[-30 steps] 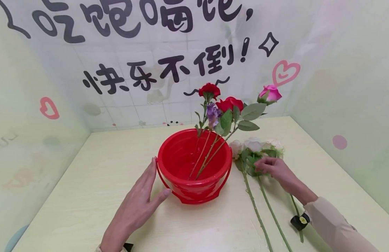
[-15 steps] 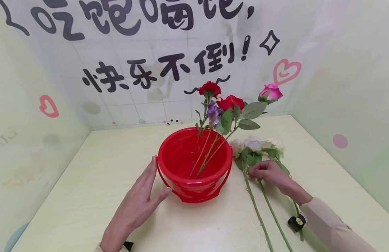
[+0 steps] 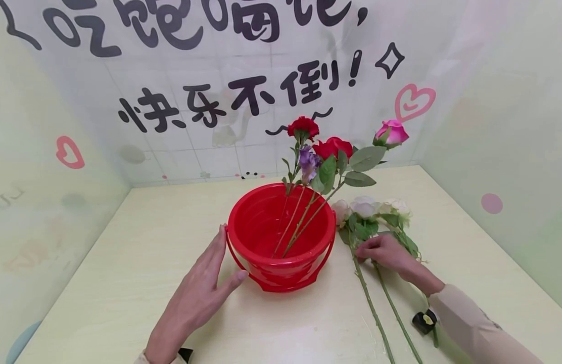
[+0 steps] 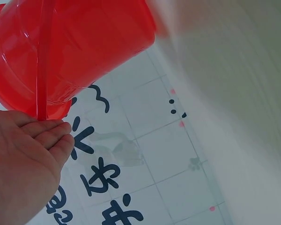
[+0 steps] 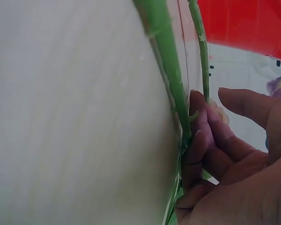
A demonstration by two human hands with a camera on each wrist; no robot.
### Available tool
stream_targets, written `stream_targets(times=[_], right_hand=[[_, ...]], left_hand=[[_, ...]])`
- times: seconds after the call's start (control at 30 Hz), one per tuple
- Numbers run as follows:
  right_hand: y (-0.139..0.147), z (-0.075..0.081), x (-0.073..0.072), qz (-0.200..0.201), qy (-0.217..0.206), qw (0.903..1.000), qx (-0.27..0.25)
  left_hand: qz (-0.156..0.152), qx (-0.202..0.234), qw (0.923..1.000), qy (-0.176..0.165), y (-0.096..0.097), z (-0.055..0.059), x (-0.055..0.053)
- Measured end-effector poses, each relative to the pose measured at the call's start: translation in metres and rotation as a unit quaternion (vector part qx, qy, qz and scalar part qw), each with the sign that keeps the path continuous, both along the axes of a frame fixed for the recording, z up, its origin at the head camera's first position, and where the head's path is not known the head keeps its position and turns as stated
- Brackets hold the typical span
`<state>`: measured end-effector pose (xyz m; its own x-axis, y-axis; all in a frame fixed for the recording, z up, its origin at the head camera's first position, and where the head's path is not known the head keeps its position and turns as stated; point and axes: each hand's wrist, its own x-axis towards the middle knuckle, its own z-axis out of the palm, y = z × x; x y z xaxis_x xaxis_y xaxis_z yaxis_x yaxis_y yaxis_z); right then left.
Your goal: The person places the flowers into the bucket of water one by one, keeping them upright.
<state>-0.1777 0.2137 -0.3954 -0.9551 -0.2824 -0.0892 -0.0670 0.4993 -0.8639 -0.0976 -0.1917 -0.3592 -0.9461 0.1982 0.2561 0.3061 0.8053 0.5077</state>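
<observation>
Leftmost pale flower (image 3: 341, 212) lies just right of the red bucket (image 3: 281, 275), bloom pointing away from the camera, long axis running nearward and slightly right. Right hand (image 3: 387, 253), right of bucket, is at its stem: thumb apart, fingers part-bent, no firm grip visible. Left hand (image 3: 199, 293) touches bucket's left side, fingers straight. Likely risk: crowded leaves snag, dragging the neighbouring pale bloom (image 3: 365, 206) along.

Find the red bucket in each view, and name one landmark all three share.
Head: the red bucket stands just below centre.
Left wrist: the red bucket, upper left, above the left hand.
Right wrist: the red bucket, upper right corner.
Shared landmark: the patterned wall.
</observation>
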Motion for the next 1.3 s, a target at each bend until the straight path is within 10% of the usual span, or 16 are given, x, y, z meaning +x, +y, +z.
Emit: stream_targets(times=[1.3], right_hand=[[-0.0040, -0.0023, -0.0004, 0.026, -0.023, 0.9990, -0.028]], left_hand=[[0.001, 0.002, 1.0000, 0.002, 0.0005, 0.0007, 0.0017]])
